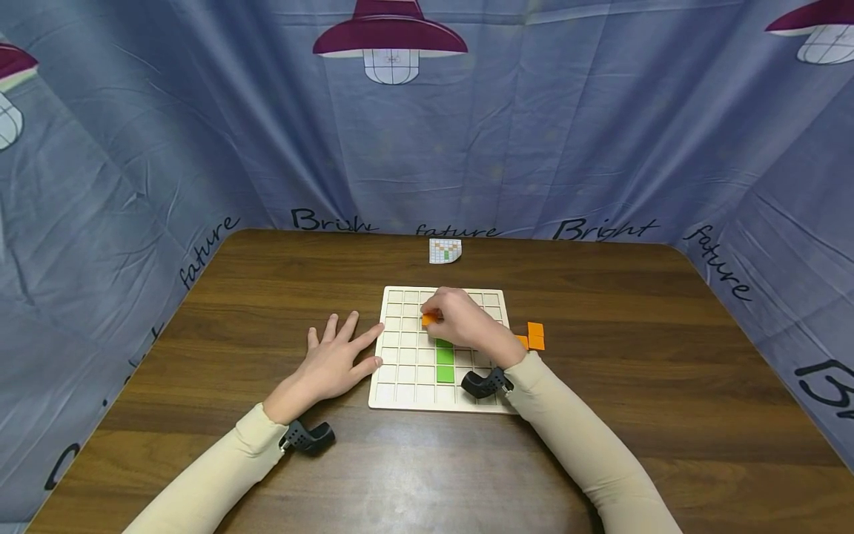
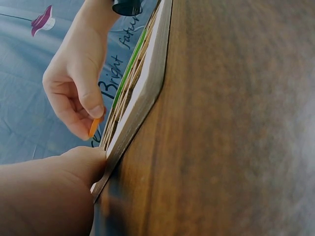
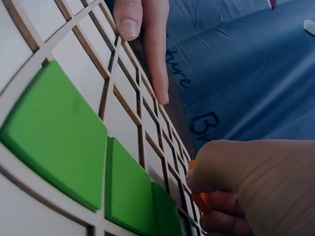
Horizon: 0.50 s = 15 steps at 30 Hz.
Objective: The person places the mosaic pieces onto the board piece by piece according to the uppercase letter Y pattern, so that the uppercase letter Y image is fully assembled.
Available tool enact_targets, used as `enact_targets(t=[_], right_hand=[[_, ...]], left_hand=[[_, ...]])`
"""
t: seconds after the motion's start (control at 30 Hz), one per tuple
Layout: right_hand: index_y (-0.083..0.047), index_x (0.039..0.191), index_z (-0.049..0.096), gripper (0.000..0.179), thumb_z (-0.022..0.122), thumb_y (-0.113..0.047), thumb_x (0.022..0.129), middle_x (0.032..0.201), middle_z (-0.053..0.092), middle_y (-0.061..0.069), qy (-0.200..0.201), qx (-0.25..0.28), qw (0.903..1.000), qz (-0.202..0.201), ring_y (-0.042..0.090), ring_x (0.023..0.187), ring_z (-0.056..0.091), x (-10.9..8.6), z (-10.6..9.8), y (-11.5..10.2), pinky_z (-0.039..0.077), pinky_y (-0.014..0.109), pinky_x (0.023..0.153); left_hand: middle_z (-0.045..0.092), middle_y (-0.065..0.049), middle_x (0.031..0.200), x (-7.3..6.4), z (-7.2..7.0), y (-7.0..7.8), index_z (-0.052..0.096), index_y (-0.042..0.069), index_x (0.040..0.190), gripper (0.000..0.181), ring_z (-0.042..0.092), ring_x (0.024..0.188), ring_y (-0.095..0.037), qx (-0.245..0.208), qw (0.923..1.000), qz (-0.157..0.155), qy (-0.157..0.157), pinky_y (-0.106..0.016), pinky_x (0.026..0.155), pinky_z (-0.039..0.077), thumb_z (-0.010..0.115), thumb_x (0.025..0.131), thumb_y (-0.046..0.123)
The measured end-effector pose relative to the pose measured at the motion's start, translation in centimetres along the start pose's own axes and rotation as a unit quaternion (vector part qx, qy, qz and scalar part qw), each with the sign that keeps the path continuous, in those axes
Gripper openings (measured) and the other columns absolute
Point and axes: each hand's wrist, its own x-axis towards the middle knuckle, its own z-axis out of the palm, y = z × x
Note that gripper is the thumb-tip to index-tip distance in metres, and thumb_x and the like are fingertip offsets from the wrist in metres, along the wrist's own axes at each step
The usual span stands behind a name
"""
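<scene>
My right hand pinches an orange square tile between thumb and fingers, over the upper middle of a pale gridded board. In the left wrist view that orange tile is tilted, close above the grid. Green tiles fill cells in one column below the right hand, which partly covers the upper one; in the right wrist view the green tiles lie in a row. My left hand lies on the table with fingers spread, its index fingertip and thumb right at the board's left edge.
Loose orange tiles lie on the table by the board's right edge, partly behind the right wrist. Beyond the board is a small paper with a printed grid of coloured squares. A blue curtain hangs around the wooden table.
</scene>
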Motion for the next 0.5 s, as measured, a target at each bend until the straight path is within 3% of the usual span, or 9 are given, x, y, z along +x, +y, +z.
enact_targets(t=[0.5], right_hand=[[-0.003, 0.102, 0.078, 0.024, 0.069, 0.001, 0.08, 0.094, 0.072, 0.008, 0.005, -0.02, 0.9998, -0.005, 0.015, 0.081, 0.058, -0.01, 0.75, -0.08, 0.049, 0.027, 0.073]], left_hand=[[0.025, -0.026, 0.167, 0.05, 0.13, -0.08, 0.038, 0.029, 0.159, 0.061, 0.016, 0.151, -0.061, -0.001, 1.0, 0.0, -0.003, -0.085, 0.109, 0.014, 0.051, 0.103, 0.051]])
